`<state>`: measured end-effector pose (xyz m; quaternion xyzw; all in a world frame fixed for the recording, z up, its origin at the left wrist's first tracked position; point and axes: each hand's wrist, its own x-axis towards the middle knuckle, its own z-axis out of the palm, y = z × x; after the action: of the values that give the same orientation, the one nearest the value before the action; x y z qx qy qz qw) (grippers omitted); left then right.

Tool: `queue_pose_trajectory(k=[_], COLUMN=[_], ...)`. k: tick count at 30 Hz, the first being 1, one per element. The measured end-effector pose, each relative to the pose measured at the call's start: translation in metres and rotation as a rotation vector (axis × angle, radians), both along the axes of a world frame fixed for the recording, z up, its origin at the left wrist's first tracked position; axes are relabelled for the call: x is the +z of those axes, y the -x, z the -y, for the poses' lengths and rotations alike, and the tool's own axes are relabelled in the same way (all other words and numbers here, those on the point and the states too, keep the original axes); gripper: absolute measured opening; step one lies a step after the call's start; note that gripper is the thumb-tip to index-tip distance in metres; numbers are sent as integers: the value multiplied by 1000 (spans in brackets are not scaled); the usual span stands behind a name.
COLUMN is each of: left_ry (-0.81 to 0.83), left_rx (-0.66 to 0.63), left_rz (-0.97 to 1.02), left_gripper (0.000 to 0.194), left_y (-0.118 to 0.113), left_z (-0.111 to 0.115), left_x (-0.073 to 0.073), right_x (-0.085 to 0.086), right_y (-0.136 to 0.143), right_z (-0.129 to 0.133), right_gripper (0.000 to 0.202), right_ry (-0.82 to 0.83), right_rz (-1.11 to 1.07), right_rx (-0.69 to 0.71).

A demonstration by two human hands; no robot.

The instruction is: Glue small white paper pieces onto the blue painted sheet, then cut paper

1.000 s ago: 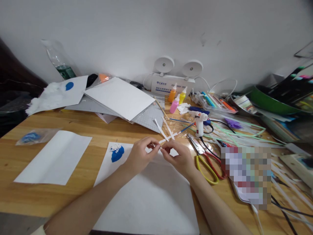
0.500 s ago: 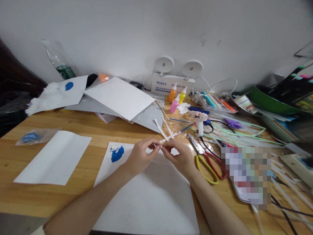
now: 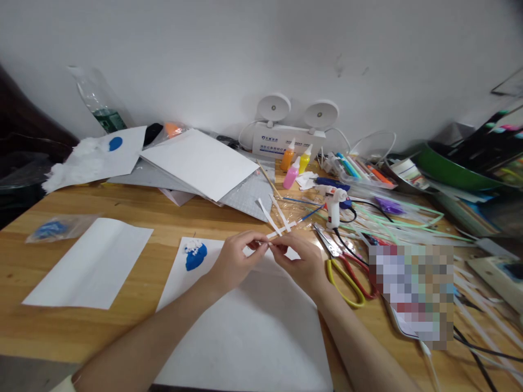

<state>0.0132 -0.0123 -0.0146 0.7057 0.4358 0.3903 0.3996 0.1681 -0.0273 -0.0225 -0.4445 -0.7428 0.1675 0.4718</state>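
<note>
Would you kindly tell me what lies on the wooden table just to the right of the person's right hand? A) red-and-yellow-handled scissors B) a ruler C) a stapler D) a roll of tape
A: the red-and-yellow-handled scissors lie on the wooden table beside the right hand.

Open wood of the table [image 3: 163, 218] lies left of the hands, between the folded white sheet [image 3: 92, 261] and the big white sheet [image 3: 245, 321] with its blue clay blob [image 3: 196, 256]; a hand could pass there freely, also along the near left edge. Right of the right hand [image 3: 300, 264] the way is crowded: scissors [image 3: 345, 269] just beside it, glue gun [image 3: 333, 207] and cords behind, loose straws and strips beyond. Far side blocked by stacked boards [image 3: 200, 160], paint bottles [image 3: 294, 163] and paper strips [image 3: 275, 215].
</note>
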Motion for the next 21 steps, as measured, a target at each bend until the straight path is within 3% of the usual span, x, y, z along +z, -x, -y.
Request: queue_pose_trajectory(k=[13, 21], left_ry=[-8, -20], left_rx=[37, -4], left_rz=[-47, -38], left_gripper=[10, 10], left_y=[1, 0], left_z=[0, 0], left_x=[3, 3], right_x=[2, 2], right_y=[-1, 0], right_z=[-1, -1], right_gripper=[5, 4], right_ry=[105, 106], right_rz=[-6, -15], right_rx=[21, 46])
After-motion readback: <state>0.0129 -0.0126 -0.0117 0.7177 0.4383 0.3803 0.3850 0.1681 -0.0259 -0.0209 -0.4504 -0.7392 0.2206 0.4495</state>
